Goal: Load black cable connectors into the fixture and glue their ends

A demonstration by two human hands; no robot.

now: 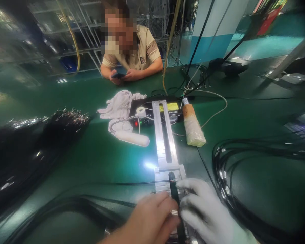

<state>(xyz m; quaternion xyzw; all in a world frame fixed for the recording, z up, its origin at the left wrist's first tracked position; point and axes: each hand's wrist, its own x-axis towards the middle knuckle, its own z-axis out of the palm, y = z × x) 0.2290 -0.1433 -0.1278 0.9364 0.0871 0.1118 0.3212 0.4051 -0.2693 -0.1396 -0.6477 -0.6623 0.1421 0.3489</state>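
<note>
My bare left hand (152, 217) is over the near end of a metal fixture (156, 179), its fingers curled and pinched together. A small shiny metal end (174, 212) shows at its fingertips; it looks like a cable connector, and the rest is hidden. My right hand (205, 206), in a white glove, bends its fingers at the fixture's right side, the index fingertip beside another small metal connector (173, 180). A thin black cable (132, 183) runs left from that connector. Whether the right hand grips anything cannot be made out.
Bundled black cables (226, 179) lie right, with more cables (61, 135) at left. Beyond the fixture are a black control box (148, 118), white gloves (119, 105), a white cylinder (133, 138) and a wrapped handle (194, 130). Across the green table, a person (134, 51) holds a phone.
</note>
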